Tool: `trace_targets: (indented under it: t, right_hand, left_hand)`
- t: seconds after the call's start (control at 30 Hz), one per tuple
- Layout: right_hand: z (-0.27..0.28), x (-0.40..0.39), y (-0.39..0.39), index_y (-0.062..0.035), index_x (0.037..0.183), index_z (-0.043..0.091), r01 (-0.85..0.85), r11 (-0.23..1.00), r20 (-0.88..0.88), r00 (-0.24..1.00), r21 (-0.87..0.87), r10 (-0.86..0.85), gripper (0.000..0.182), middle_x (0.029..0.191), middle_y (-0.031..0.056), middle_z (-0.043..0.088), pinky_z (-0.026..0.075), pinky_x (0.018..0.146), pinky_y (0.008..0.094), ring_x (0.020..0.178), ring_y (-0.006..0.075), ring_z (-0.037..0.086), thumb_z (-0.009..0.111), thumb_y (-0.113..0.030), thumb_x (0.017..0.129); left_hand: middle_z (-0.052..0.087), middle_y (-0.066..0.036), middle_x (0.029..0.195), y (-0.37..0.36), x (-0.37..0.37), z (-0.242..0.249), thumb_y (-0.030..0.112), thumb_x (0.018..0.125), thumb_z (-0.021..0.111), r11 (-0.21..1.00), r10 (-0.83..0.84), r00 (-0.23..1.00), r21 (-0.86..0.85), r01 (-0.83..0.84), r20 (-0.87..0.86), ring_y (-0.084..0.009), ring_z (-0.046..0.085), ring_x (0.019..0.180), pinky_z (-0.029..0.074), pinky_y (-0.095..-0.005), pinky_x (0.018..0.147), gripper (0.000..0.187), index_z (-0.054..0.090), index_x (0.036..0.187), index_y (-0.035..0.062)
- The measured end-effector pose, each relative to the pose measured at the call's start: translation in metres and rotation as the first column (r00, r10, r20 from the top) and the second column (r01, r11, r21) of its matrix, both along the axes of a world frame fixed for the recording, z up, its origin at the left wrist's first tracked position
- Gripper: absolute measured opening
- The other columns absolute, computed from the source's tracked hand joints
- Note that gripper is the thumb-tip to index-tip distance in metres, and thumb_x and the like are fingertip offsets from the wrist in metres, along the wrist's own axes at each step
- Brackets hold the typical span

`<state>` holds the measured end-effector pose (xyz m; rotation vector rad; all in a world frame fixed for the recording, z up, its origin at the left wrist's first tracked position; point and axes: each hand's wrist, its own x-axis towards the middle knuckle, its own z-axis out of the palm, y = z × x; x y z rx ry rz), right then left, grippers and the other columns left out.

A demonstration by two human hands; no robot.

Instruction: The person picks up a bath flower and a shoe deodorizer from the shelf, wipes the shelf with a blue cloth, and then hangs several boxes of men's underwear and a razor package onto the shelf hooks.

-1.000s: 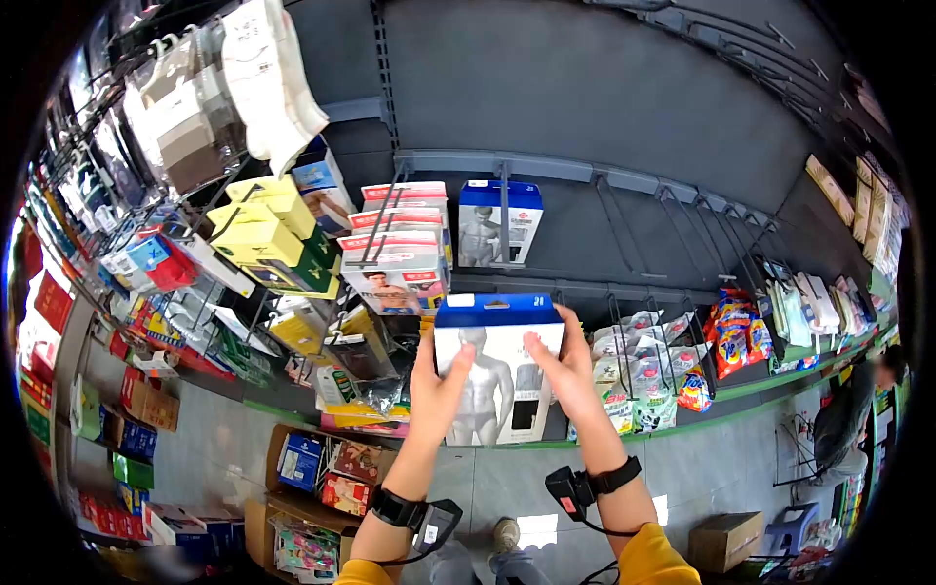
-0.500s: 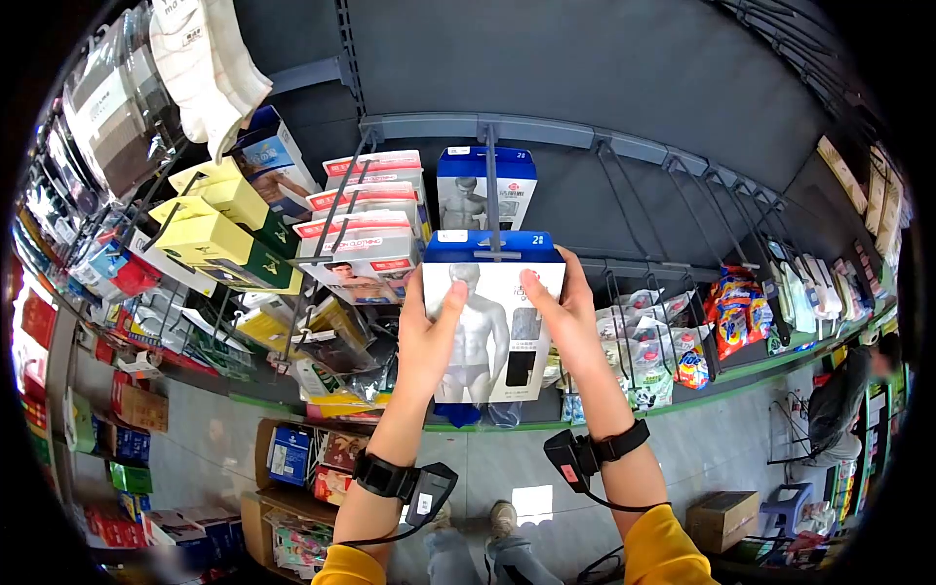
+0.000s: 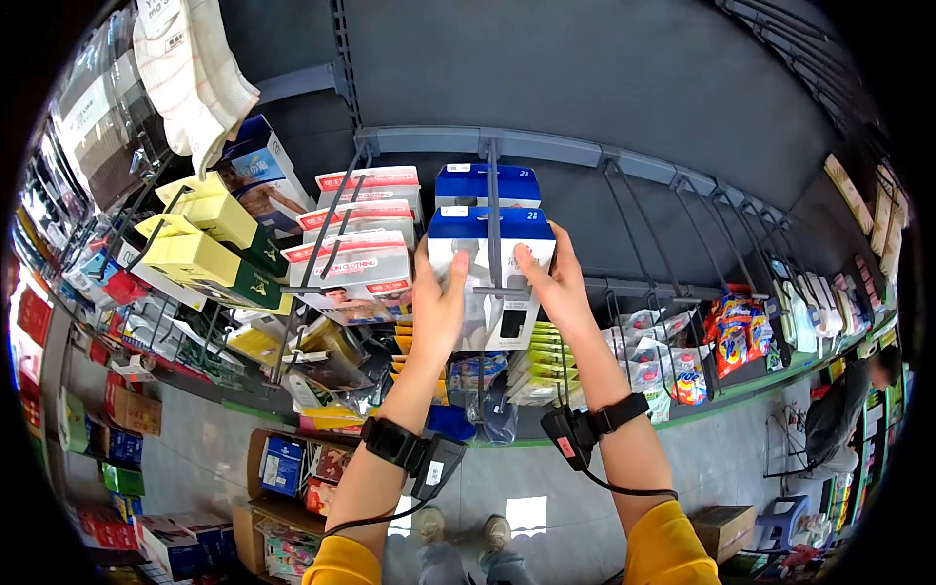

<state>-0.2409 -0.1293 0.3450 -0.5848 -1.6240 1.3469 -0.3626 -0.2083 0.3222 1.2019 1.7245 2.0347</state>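
Note:
Between my two hands is a blue-and-white underwear box (image 3: pixel 487 268), hanging upright on a metal hook (image 3: pixel 494 229) that runs over its top and front. My left hand (image 3: pixel 439 297) presses the box's left side, thumb on the front. On the right side my right hand (image 3: pixel 556 283) grips it the same way, thumb on the front face. Directly behind it, a second blue box (image 3: pixel 478 181) hangs on the same hook, close to the first. Black straps with small devices circle both wrists.
Red-and-white boxes (image 3: pixel 356 261) and yellow-green boxes (image 3: pixel 210 258) hang to the left, with white socks (image 3: pixel 195 78) above. Bare hooks (image 3: pixel 639 229) project at the right. Detergent bags (image 3: pixel 736 327) stand on the lower right. An open carton (image 3: pixel 258 468) is on the floor. A person (image 3: pixel 843 400) is at far right.
The held box has moved back along the hook, toward the box behind it, with both hands around it. The hook's end now sticks out in front of the box.

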Motion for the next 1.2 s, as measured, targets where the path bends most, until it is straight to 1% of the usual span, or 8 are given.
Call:
trace_targets:
  t: [0.23, 0.27, 0.3, 0.37, 0.5, 0.77, 0.8, 1.2]
  right_hand:
    - [-0.010, -0.005, 0.009, 0.0033, 0.123, 0.032, 0.081, 0.995, 0.108, 0.990, 0.057, -0.086, 0.058, 0.103, 0.0144, 0.052, 0.042, 0.079, 0.0272, 0.091, 0.0165, 0.050, 0.058, -0.029, 0.082]
    - [-0.042, -0.026, 0.011, 0.0025, 0.118, 0.037, 0.184, 0.918, 0.126, 0.962, 0.351, -0.241, 0.052, 0.100, 0.0144, 0.053, 0.042, 0.078, 0.0280, 0.088, 0.0170, 0.051, 0.058, -0.029, 0.082]
    - [-0.009, 0.004, 0.001, 0.0026, 0.112, 0.041, 0.035, 0.996, 0.164, 0.985, 0.079, -0.047, 0.046, 0.097, 0.0133, 0.054, 0.041, 0.079, 0.0290, 0.088, 0.0175, 0.051, 0.058, -0.028, 0.082]
    - [-0.030, 0.002, 0.003, 0.0033, 0.113, 0.041, 0.000, 0.987, 0.233, 0.972, 0.160, -0.037, 0.040, 0.106, 0.0133, 0.052, 0.038, 0.086, 0.0303, 0.099, 0.0199, 0.049, 0.055, -0.022, 0.085]
    - [-0.045, 0.055, -0.057, 0.0017, 0.120, 0.039, 0.168, 0.980, 0.065, 0.982, 0.108, -0.175, 0.039, 0.120, 0.0154, 0.045, 0.030, 0.096, 0.0307, 0.114, 0.0213, 0.041, 0.053, -0.010, 0.085]
    - [-0.139, 0.036, -0.186, -0.0020, 0.071, 0.049, -0.262, 0.964, 0.318, 0.919, 0.044, 0.235, 0.014, 0.085, 0.0058, 0.055, 0.041, 0.061, 0.0221, 0.068, 0.0124, 0.052, 0.061, -0.005, 0.077]
    - [-0.152, 0.024, -0.222, -0.0027, 0.079, 0.049, -0.392, 0.873, 0.209, 0.865, -0.289, 0.457, 0.014, 0.085, 0.0053, 0.056, 0.042, 0.058, 0.0206, 0.067, 0.0100, 0.052, 0.062, -0.008, 0.078]
    - [-0.261, -0.157, -0.424, -0.0025, 0.097, 0.054, -0.670, 0.621, 0.555, 0.359, -0.407, 0.751, 0.019, 0.088, 0.0065, 0.060, 0.046, 0.069, 0.0257, 0.081, 0.0136, 0.058, 0.058, -0.011, 0.081]
  left_hand:
    - [0.048, -0.020, 0.112, 0.016, -0.006, -0.020, 0.037, 0.086, 0.049, 0.995, 0.094, 0.993, -0.017, -0.095, -0.077, -0.0280, 0.048, 0.104, 0.037, -0.0355, 0.089, 0.057, 0.031, 0.124, -0.0021]
    - [0.051, -0.022, 0.108, -0.009, -0.017, -0.018, 0.042, 0.086, 0.046, 0.977, -0.212, 0.917, 0.094, 0.191, 0.338, -0.0318, 0.050, 0.101, 0.039, -0.0372, 0.087, 0.059, 0.034, 0.122, -0.0033]
    - [0.053, -0.024, 0.103, -0.007, 0.013, -0.002, 0.045, 0.085, 0.045, 0.970, 0.200, 0.979, -0.135, -0.202, -0.023, -0.0347, 0.051, 0.099, 0.038, -0.0377, 0.088, 0.059, 0.039, 0.117, -0.0043]
    - [0.043, -0.031, 0.116, -0.027, 0.001, -0.009, 0.038, 0.085, 0.047, 0.996, -0.025, 0.984, -0.084, 0.040, 0.177, -0.0384, 0.041, 0.111, 0.031, -0.0376, 0.095, 0.061, 0.035, 0.119, -0.0106]
    - [0.028, -0.032, 0.128, -0.067, 0.069, -0.035, 0.029, 0.086, 0.050, 0.997, 0.071, 0.991, -0.031, -0.068, 0.116, -0.0387, 0.028, 0.121, 0.025, -0.0369, 0.099, 0.063, 0.023, 0.126, -0.0116]
    - [0.043, -0.022, 0.121, -0.204, 0.092, -0.212, 0.018, 0.080, 0.058, 0.953, 0.282, 0.897, -0.206, -0.222, 0.339, -0.0282, 0.041, 0.114, 0.031, -0.0346, 0.096, 0.057, 0.032, 0.125, -0.0050]
    - [0.050, -0.017, 0.112, -0.245, 0.088, -0.223, 0.013, 0.079, 0.059, 0.861, 0.464, 0.777, -0.423, -0.283, 0.426, -0.0252, 0.048, 0.106, 0.037, -0.0341, 0.091, 0.047, 0.039, 0.119, -0.0020]
    - [0.054, -0.014, 0.099, -0.491, -0.084, -0.315, 0.015, 0.079, 0.059, 0.584, 0.810, 0.346, -0.601, -0.545, 0.473, -0.0233, 0.053, 0.092, 0.043, -0.0330, 0.079, 0.042, 0.038, 0.112, -0.0017]
